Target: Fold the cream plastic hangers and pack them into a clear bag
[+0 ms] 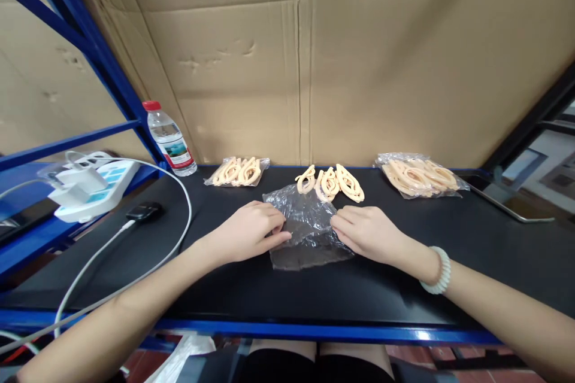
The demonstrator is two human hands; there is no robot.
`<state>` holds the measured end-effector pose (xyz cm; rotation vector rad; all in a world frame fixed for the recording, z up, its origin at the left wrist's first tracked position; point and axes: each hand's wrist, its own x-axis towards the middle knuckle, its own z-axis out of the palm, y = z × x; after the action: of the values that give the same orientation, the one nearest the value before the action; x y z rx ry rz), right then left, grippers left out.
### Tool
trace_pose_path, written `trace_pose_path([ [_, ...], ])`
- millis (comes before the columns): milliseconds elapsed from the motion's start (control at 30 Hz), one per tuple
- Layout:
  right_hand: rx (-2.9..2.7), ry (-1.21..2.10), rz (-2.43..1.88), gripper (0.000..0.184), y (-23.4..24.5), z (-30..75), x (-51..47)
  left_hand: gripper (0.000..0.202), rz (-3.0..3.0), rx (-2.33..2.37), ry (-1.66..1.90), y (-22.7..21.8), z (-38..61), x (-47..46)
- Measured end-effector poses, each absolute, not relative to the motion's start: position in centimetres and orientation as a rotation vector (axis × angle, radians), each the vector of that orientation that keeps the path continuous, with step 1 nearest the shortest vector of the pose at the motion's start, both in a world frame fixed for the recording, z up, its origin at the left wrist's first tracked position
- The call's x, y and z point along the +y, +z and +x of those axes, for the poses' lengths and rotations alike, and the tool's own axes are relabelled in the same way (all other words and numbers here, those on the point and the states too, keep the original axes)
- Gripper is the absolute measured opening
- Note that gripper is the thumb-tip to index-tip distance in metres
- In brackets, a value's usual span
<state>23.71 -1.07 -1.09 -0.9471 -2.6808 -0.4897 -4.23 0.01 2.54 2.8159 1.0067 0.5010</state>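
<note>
A crumpled clear plastic bag lies on the black tabletop in front of me. My left hand is at its left edge, fingers curled on the film and thumb reaching toward the middle. At the right edge, my right hand pinches the film, its fingertips bent inward. Just behind the bag are several loose cream-coloured coiled loops, outside any wrapping. What the loops are made of I cannot tell.
Clear packs of similar loops stand at the back left and back right. A water bottle, a power strip, a black device and white cables are on the left. A tablet-like object lies far right. Cardboard walls the back.
</note>
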Motion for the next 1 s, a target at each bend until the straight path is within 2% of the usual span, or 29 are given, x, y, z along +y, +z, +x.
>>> trace_pose_path([
  [67,-2.708,-0.419,-0.933,0.019,-1.2,23.2,-1.3,0.025,2.873,1.113,0.504,1.6,-3.5,-0.2],
  [133,-2.653,-0.196,-0.959,0.015,-1.2,23.4,-1.1,0.023,2.877,1.097,0.556,0.8,-2.9,-0.6],
  [233,-2.344,0.109,-1.128,0.023,-1.0,25.2,0.4,0.024,2.841,0.986,0.61,0.1,-2.5,-1.3],
  [300,-2.137,0.089,-1.257,0.024,-0.8,27.1,2.3,0.027,2.813,0.943,0.619,-0.1,-2.6,-1.5],
  [367,-2.117,0.052,-1.282,0.017,-0.2,28.9,4.7,0.026,2.782,0.911,0.644,-0.2,-2.6,-1.5],
  [400,-2.136,0.033,-1.276,0.019,0.2,29.6,6.0,0.023,2.768,0.896,0.664,-0.2,-2.6,-1.4],
  [467,-2.239,0.004,-1.221,0.028,1.2,30.5,8.8,0.018,2.743,0.876,0.703,-0.2,-2.5,-1.3],
  [533,-2.585,-0.062,-1.067,0.043,1.8,30.6,11.4,0.015,2.714,0.88,0.747,-0.2,-2.5,-1.3],
  [600,-2.702,-0.061,-1.016,0.049,1.8,30.3,13.7,0.013,2.691,0.888,0.783,-0.2,-2.6,-1.3],
  [800,-2.797,-0.014,-1.045,0.047,-0.2,30.2,16.7,0.011,2.65,0.87,0.843,-0.1,-3.0,-1.7],
  [1000,-2.758,0.04,-1.121,0.035,0.0,31.9,14.7,0.01,2.636,0.839,0.768,-0.6,-2.8,-1.7],
])
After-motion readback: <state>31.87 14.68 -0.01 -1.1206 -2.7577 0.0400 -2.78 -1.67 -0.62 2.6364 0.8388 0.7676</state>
